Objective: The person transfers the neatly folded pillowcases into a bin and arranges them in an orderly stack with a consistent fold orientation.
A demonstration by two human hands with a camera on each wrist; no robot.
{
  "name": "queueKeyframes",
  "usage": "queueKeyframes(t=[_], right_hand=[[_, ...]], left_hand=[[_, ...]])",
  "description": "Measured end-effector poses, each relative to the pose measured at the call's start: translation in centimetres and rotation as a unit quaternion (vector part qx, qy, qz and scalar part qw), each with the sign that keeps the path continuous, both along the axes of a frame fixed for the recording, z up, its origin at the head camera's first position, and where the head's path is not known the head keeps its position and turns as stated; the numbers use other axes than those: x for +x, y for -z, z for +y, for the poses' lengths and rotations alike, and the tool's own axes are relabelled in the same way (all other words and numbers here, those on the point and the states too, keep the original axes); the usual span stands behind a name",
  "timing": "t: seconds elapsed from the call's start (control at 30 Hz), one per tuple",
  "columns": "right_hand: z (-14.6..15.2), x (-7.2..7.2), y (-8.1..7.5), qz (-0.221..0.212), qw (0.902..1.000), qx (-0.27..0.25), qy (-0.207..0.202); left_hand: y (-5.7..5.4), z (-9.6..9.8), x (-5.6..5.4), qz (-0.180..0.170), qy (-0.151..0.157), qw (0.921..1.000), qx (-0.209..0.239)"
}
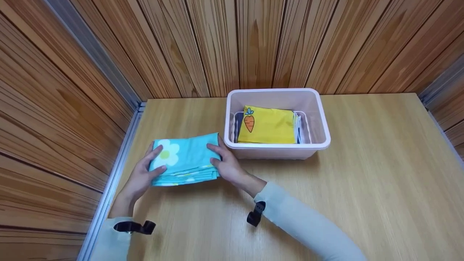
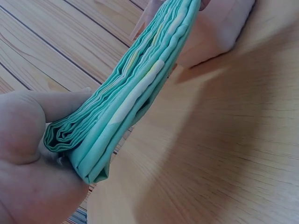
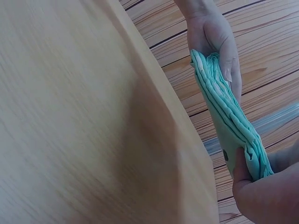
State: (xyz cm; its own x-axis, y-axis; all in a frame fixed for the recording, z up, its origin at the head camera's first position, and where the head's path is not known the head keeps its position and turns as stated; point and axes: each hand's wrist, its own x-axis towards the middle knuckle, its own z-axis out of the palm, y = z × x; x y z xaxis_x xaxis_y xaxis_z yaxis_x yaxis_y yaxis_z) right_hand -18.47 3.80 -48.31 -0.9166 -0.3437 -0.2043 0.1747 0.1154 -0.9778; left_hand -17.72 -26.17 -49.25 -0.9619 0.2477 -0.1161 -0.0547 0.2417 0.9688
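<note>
A folded turquoise cloth with a white flower print is held up over the table, left of the bin. My left hand grips its left end, thumb on top. At the other end my right hand holds it, close beside the bin's near left corner. The wrist views show many stacked layers along the edge of the folded cloth, with a shadow on the table below. In the right wrist view both hands pinch the ends of the cloth.
A pale pink plastic bin stands near the back of the table. Inside lies a folded yellow cloth with a carrot print, over other folded fabrics. Wood-panelled walls rise behind and at the left.
</note>
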Motion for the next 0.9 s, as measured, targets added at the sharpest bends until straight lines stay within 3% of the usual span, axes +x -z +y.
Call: queueKeyframes(t=[0.53, 0.9], right_hand=[[-0.2, 0.0, -1.7, 0.028, 0.9996, -0.002, -0.007], [0.2, 0.0, -2.8, 0.030, 0.9995, -0.002, -0.008]], left_hand=[[-1.7, -0.5, -0.2, -0.001, -0.005, 0.9999, 0.012], [-3.4, -0.5, -0.6, -0.011, -0.003, 0.9999, -0.011]])
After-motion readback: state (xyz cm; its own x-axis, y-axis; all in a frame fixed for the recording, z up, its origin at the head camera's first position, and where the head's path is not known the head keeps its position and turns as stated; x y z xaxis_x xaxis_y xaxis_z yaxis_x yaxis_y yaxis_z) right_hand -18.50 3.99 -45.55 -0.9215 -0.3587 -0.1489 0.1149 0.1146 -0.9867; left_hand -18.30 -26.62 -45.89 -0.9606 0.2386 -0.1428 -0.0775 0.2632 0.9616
